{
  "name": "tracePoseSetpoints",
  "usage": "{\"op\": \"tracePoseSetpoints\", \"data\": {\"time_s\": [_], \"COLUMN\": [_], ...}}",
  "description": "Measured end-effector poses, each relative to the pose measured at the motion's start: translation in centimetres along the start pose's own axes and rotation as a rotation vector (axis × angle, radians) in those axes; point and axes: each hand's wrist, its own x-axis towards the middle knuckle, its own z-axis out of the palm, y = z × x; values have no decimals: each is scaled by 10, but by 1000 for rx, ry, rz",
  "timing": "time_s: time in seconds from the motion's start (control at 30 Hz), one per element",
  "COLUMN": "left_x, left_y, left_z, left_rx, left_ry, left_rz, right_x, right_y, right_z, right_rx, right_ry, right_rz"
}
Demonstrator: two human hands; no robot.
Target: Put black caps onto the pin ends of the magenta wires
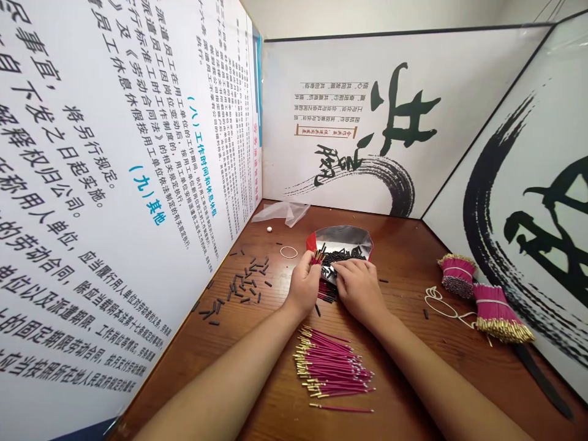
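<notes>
My left hand (304,283) is closed around a small bundle of pink wires (316,257) with metal ends, some of them tipped in black. Beside it, my right hand (361,283) has its fingers bent together over the near edge of a silver-lined red pouch (337,234). What its fingertips hold, if anything, is hidden. Short black sleeves (342,255) are heaped inside the pouch. Between the hands lie a few pink wires with black ends (327,291). Nearer to me, a spread pile of pink wires (328,364) with gold terminals rests on the table.
Loose black sleeves (241,286) are scattered at the left. Two banded bundles of pink wires (498,312) lie right, near pale rubber bands (443,303) and a dark strap (544,381). A clear plastic bag (287,212) sits at the back. Printed panels (340,61) enclose the table.
</notes>
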Motion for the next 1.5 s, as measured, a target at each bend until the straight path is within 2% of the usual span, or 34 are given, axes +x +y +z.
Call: {"op": "tracePoseSetpoints", "data": {"time_s": [0.13, 0.3, 0.43, 0.57, 0.83, 1.03, 1.2, 1.33, 1.5], "left_x": [0, -1, -1, -1, 0, 0, -1, -2, -2], "left_y": [0, 2, 2, 1, -1, 0, -3, -3, -2], "left_z": [0, 1, 1, 1, 0, 0, 2, 3, 5], "left_rx": [-13, 11, 18, 32, 52, 43, 71, 114, 109], "left_ry": [-36, -50, -48, -48, -33, -25, -52, -68, -89], "left_rz": [91, 101, 102, 90, 99, 110, 123, 109, 106], "right_x": [-2, -2, 0, 0, 1, 2, 3, 7, 8], "right_y": [-2, -5, -5, -4, 2, 3, -2, -8, -15], "right_z": [-1, -5, -6, -3, 5, -2, -4, -5, -8], "right_rx": [-85, -111, -64, -16, 90, 353, 856, 1174, 1246], "right_ry": [-71, -188, -205, -158, 56, 250, 361, 368, 344], "right_rz": [-55, -88, -88, -90, -36, 13, 266, 421, 423]}}
